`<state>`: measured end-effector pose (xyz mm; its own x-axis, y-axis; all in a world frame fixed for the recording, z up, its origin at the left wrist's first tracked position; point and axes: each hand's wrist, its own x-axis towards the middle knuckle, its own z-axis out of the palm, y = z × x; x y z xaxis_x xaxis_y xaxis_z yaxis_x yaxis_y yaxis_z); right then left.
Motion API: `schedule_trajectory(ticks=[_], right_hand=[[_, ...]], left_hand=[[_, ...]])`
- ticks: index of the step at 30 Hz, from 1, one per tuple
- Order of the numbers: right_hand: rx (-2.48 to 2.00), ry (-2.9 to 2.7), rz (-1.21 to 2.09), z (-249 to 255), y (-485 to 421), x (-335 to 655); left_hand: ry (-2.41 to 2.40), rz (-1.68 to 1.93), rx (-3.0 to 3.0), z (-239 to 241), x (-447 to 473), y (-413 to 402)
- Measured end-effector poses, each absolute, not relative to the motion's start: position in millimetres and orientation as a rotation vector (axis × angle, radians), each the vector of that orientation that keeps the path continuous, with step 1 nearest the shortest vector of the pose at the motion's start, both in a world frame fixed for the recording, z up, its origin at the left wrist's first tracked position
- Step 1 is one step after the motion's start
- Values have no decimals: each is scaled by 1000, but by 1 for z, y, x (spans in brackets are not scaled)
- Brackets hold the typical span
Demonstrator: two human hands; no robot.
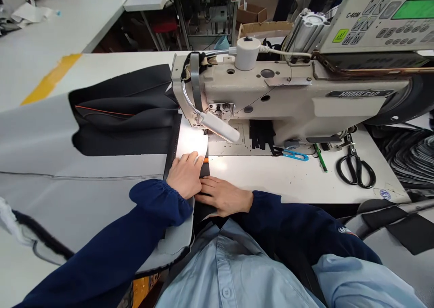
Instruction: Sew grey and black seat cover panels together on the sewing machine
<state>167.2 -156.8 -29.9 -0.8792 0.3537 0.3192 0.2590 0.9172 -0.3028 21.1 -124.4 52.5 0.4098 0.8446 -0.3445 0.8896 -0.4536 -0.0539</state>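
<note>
Left grip (185,174) flat and open, pressing the pale grey fabric panel with black edge strip (191,140) at frame centre. Right grip (224,195) flat beside it, clasping nothing. We'd press evenly, with the edge square to the beige industrial sewing machine (271,95) on the white surface (288,177).

The grey fabric (68,163) carries a dark stitched line, the black fabric (125,113) a thin orange one. The sewing machine (288,91) is cream, and the table (271,181) is white with a yellow stripe (50,79). The scissors (356,165) are black, the snips (294,154) blue, the pen (320,158) green, the sleeves (152,204) navy and the shirt (224,262) pale blue.
</note>
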Motion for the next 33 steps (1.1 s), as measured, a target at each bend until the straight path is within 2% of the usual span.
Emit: schedule_trajectory(ticks=[3, 12, 19, 25, 33], right_hand=[[-398, -2883, 326, -27, -161, 151], [-737, -2889, 338, -40, -223, 96], [-859, -2686, 243, -38, -226, 95], [-804, -2708, 233, -42, -229, 101], [-878, -2680, 280, -40, -228, 99]], left_hand=[[1590, -477, 2586, 46, 22, -132], [1536, -309, 2656, 31, 5, -155], [1228, -101, 2871, 9, -29, -118], [1305, -46, 2883, -8, -35, -111], [1329, -32, 2851, -8, -22, -120]])
